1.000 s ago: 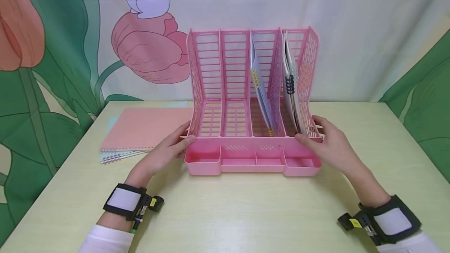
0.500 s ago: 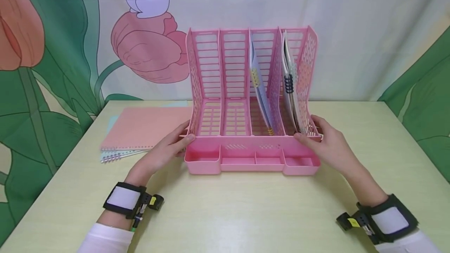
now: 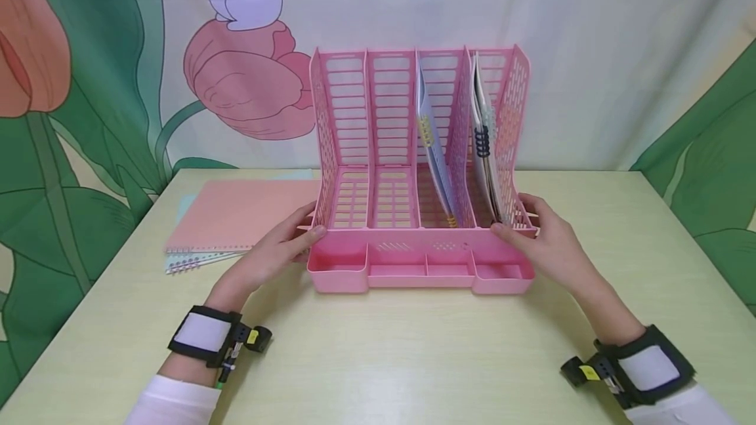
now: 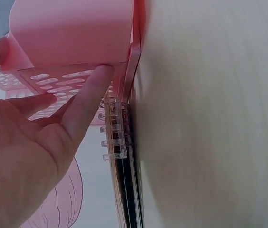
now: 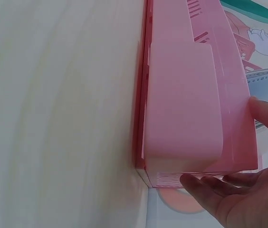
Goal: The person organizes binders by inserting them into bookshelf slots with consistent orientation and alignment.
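Observation:
A pink desktop file rack (image 3: pixel 392 240) stands upright on the table, with tall slotted dividers behind a front tray of small compartments. My left hand (image 3: pixel 268 256) holds its left front corner, thumb on the front edge and fingers along the side. At the right front corner, my right hand (image 3: pixel 558 244) grips it the same way; the right wrist view shows the fingertips (image 5: pixel 191 183) against the side wall. A blue spiral notebook (image 3: pixel 436 156) leans in the third slot. Several ring-bound notebooks (image 3: pixel 483 143) stand in the rightmost slot. The two left slots hold nothing visible.
Left of the rack lies a stack of spiral notebooks, a pink one (image 3: pixel 245 215) on top and a light blue one (image 3: pixel 188 205) under it. Its right end passes behind the left hand. A printed curtain (image 3: pixel 590 71) hangs behind the table (image 3: pixel 413 359).
Both hands keep their hold on the rack's corners. The whole head view drifts slightly left; nothing clearly moves on the table.

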The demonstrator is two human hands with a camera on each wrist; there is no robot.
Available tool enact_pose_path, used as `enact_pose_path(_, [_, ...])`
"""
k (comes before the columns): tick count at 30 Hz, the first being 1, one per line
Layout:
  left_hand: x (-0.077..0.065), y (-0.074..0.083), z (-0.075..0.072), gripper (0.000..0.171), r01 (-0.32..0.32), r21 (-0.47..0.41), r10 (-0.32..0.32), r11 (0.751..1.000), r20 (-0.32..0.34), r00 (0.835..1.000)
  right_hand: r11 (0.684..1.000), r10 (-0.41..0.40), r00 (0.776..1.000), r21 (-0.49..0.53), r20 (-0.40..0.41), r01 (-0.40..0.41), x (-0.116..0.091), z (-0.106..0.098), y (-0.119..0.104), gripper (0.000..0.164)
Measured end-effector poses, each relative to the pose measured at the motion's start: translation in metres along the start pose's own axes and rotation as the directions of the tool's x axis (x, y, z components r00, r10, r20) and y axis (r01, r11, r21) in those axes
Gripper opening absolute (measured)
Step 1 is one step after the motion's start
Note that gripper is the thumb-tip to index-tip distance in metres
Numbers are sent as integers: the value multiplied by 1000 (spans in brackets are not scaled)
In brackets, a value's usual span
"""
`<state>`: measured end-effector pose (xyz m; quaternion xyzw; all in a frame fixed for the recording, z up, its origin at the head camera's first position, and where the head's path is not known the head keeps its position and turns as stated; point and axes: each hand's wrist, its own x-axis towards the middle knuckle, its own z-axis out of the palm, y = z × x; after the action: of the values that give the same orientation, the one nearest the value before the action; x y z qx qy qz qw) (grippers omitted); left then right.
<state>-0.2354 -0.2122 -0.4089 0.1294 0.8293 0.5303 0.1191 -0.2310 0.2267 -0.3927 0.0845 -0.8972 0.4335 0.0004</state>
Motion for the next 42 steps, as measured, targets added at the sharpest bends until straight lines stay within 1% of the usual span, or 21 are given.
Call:
enact_pose_path(8, [-1, 2, 0, 74, -2, 21, 2, 1000, -7, 1000, 1000, -6, 1000, 11, 0, 6, 0, 0, 1, 94])
enact_pose_path(17, [-1, 2, -2, 74, -31, 114, 35, 993, -35, 999, 1000, -5, 1000, 15, -3, 5, 0, 1, 1, 94])
enact_pose_path(22, [-2, 4, -3, 70, -30, 148, 38, 989, -48, 998, 1000, -1, 1000, 9, -4, 1, 0, 1, 1, 94])
enact_pose_path(24, [-2, 5, -3, 67, -32, 153, 43, 988, -66, 997, 1000, -1, 1000, 7, -5, 1, 0, 1, 1, 94])
enact_pose_path(27, [-2, 6, -5, 63, -52, 167, 69, 985, -94, 993, 1000, -1, 1000, 8, -6, 2, -1, 1, 1, 94])
enact_pose_path(29, [-3, 7, -6, 61, -58, 192, 82, 980, -119, 990, 1000, -1, 1000, 9, -7, 1, -1, 0, 1, 94])
enact_pose_path(34, [-4, 8, -10, 56, -67, 245, 106, 967, -150, 983, 1000, 4, 1000, 10, -9, -4, -1, 0, 2, 93])
enact_pose_path(38, [-5, 6, -13, 50, -57, 271, 108, 961, -178, 978, 1000, 10, 1000, 11, -8, -10, -1, 0, 1, 94])
enact_pose_path(42, [-5, 2, -14, 50, -29, 293, 88, 956, -190, 978, 1000, 19, 1000, 4, -5, -19, -1, 0, 0, 95])
